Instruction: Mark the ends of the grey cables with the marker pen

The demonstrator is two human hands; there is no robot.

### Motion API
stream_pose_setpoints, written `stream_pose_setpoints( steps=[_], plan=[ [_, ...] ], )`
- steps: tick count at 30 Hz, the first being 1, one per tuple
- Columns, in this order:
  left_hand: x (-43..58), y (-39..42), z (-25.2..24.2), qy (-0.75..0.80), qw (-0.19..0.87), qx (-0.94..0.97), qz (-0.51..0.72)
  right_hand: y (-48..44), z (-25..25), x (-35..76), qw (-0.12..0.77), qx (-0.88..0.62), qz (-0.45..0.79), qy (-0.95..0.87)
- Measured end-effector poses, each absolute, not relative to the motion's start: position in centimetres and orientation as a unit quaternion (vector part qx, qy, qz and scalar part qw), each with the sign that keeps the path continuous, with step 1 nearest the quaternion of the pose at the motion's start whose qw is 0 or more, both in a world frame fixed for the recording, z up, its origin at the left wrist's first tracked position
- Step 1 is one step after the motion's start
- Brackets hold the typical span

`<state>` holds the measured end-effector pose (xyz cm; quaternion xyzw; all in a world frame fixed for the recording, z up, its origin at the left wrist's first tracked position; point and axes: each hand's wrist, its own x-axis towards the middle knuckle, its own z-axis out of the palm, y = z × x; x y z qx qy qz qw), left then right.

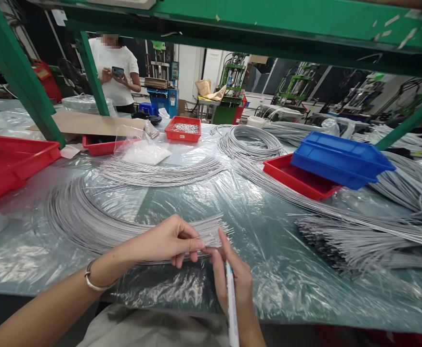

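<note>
My left hand (177, 241), with a bracelet at the wrist, is closed in a pinch over the cut ends of a curved bundle of thin grey wires (84, 219). Whatever is between its thumb and forefinger is too small to make out. Close beside it, the fingertips of my right hand (238, 279) nearly meet the left ones. A slim white pen (231, 308) with a blue mark lies in the right hand, running down along the palm. The wire bundle rests on the plastic-covered table, its ends pointing right.
More grey wires (160, 171) lie behind, with a coil (250, 142) farther back and a thick bundle (341, 241) at right. A blue bin (341, 159) leans on a red tray (301, 180). A red bin (12, 161) stands left. Green frame beams (232, 19) cross overhead. A person (113, 67) stands beyond.
</note>
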<state>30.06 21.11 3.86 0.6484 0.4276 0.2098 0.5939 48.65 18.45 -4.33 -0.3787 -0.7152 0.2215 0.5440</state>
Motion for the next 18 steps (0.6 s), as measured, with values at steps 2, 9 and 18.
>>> stream_pose_setpoints(
  steps=[2, 9, 18],
  plan=[
    [30.0, 21.1, 3.9, 0.43, 0.591, 0.65, 0.212, 18.3, -4.2, 48.7, 0.554, -0.391, 0.234, -0.697],
    [29.9, 21.2, 3.8, 0.433, 0.597, 0.639, 0.218, 17.7, -3.8, 47.9, 0.538, -0.377, 0.245, -0.713],
    [30.2, 20.3, 4.4, 0.414, 0.571, 0.695, 0.137, 19.6, -2.2, 49.1, 0.412, -0.403, 0.425, -0.698]
  ],
)
